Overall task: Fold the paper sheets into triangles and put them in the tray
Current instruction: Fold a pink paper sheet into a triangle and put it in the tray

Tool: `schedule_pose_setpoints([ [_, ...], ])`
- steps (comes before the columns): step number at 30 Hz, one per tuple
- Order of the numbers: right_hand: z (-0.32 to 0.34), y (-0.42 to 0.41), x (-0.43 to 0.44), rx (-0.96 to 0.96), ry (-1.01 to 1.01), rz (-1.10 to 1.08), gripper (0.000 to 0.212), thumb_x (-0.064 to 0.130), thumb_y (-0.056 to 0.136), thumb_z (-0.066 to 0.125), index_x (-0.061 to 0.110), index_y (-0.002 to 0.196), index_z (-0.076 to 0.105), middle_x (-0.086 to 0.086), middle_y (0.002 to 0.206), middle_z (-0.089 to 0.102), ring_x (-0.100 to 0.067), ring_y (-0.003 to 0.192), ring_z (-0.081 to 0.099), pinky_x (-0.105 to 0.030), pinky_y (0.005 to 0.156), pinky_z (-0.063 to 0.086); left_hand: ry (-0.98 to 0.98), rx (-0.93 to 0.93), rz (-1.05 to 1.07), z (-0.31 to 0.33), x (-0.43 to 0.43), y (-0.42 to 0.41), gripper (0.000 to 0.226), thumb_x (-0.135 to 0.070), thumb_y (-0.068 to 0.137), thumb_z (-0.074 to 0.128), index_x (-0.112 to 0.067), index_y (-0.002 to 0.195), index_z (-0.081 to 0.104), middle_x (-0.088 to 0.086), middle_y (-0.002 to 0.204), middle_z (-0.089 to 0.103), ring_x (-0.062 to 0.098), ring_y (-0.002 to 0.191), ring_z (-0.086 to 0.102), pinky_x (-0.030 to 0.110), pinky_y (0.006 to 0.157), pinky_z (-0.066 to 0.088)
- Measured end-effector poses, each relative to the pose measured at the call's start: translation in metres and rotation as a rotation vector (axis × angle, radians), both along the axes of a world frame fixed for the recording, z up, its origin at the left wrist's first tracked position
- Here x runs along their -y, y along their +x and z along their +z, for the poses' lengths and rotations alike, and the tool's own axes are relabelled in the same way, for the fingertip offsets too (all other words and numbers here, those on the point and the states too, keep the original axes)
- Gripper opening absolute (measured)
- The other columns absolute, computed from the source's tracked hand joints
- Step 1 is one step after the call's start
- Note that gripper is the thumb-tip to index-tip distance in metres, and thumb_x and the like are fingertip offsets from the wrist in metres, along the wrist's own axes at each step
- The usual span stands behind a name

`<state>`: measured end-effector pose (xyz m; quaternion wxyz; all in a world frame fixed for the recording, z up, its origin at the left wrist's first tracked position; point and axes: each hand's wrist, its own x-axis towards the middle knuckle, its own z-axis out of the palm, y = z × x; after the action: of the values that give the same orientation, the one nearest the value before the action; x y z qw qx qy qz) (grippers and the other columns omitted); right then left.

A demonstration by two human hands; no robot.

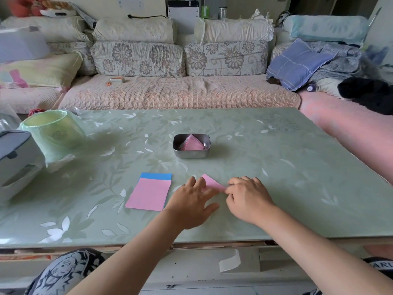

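A pink paper sheet point(212, 183), folded into a triangle shape, lies on the green table between my hands. My left hand point(191, 202) presses flat on its left part with fingers spread. My right hand point(247, 199) pinches its right corner with curled fingers. To the left lies a stack of flat square sheets point(148, 195), pink on top with a blue one point(156, 176) showing behind. Farther back at the table's middle stands a small metal tray point(177, 145) holding several folded pink triangles point(192, 143).
A green plastic bin point(54, 133) with a bag liner stands at the table's left, beside a white and grey appliance point(14, 158). A floral sofa point(170, 90) runs behind the table. The table's near edge point(148, 243) is just below my forearms.
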<state>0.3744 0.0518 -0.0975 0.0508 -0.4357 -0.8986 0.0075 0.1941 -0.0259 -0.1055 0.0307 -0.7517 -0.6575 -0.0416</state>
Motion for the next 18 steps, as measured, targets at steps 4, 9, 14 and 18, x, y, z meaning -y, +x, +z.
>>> schedule_pose_setpoints([
  [4, 0.003, 0.012, -0.005, -0.035, -0.023, -0.051, 0.037, 0.03, 0.087, 0.046, 0.034, 0.111, 0.075, 0.012, 0.125, 0.063, -0.019, 0.116, 0.053, -0.032, 0.095, 0.034, -0.022, 0.033, 0.009, 0.002, -0.004, -0.001, 0.05, -0.063, 0.096, 0.033, -0.042, 0.14, 0.042, -0.001, 0.132, 0.042, 0.022, 0.117, 0.038, 0.038, 0.093, 0.045],
  [9, 0.001, 0.012, -0.007, -0.041, -0.026, -0.042, 0.036, 0.031, 0.085, 0.047, 0.031, 0.104, 0.077, 0.013, 0.124, 0.064, -0.018, 0.113, 0.055, -0.031, 0.093, 0.033, -0.026, 0.21, 0.01, -0.001, -0.007, -0.006, 0.041, -0.049, 0.097, 0.046, -0.04, 0.138, 0.049, -0.006, 0.14, 0.043, 0.02, 0.124, 0.036, 0.039, 0.102, 0.041],
  [14, 0.001, 0.01, -0.012, -0.033, 0.033, -0.015, 0.03, 0.034, 0.088, 0.045, 0.029, 0.097, 0.073, 0.01, 0.11, 0.066, -0.016, 0.103, 0.059, -0.034, 0.089, 0.034, 0.009, 0.365, 0.032, -0.001, -0.018, -0.019, 0.04, -0.035, 0.094, 0.06, -0.03, 0.133, 0.057, -0.004, 0.129, 0.053, 0.021, 0.118, 0.04, 0.033, 0.102, 0.037],
  [18, 0.003, 0.004, -0.018, -0.089, 0.029, 0.004, 0.026, 0.045, 0.09, 0.053, 0.032, 0.11, 0.063, 0.012, 0.112, 0.065, -0.016, 0.109, 0.058, -0.035, 0.091, 0.033, 0.015, 0.397, 0.014, 0.0, -0.028, -0.026, 0.04, -0.034, 0.091, 0.065, -0.029, 0.131, 0.06, -0.002, 0.12, 0.055, 0.021, 0.112, 0.044, 0.034, 0.097, 0.041],
])
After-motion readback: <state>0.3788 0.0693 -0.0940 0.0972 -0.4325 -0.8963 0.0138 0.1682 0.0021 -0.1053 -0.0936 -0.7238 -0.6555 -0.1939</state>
